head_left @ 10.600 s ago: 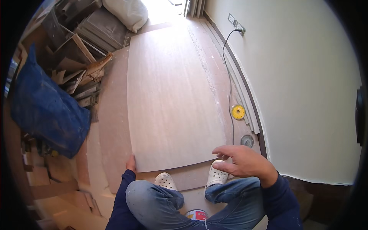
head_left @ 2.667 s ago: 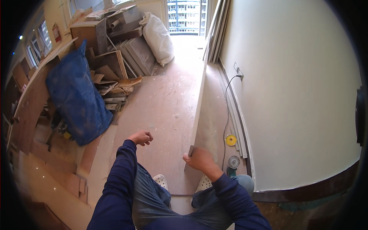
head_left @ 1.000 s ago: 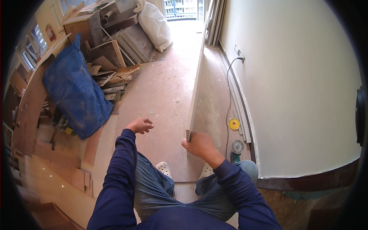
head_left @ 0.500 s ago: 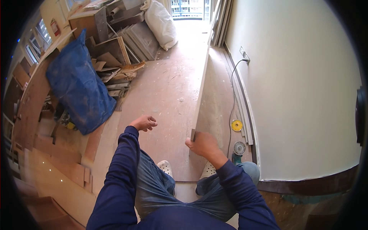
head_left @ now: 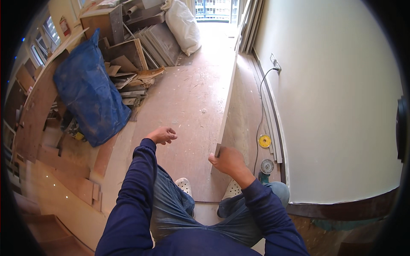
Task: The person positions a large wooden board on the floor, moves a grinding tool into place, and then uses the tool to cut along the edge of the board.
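Observation:
My right hand (head_left: 232, 163) grips the near end of a long, thin, pale board (head_left: 226, 109), fingers wrapped round its grey end. From there the board runs away from me toward the bright window, slanting slightly right. My left hand (head_left: 162, 135) hangs over the floor panel (head_left: 183, 102) with nothing in it, its fingers loosely bent and somewhat apart. Beyond my right wrist, near my right knee, an angle grinder (head_left: 265, 168) with a grey disc stands on the floor. A yellow disc (head_left: 265, 141) lies just past it.
A power cord (head_left: 259, 115) runs along the right wall to a socket (head_left: 275, 64). Narrow strips (head_left: 273, 128) lie by the skirting. At left are a blue sack (head_left: 89, 91), a white sack (head_left: 183, 27) and piled boards (head_left: 158, 45). More boards (head_left: 252, 25) lean far right.
The view has shifted slightly. My right hand still grips the board's end, which appears a little farther right. My left hand stays raised, nearly unmoved.

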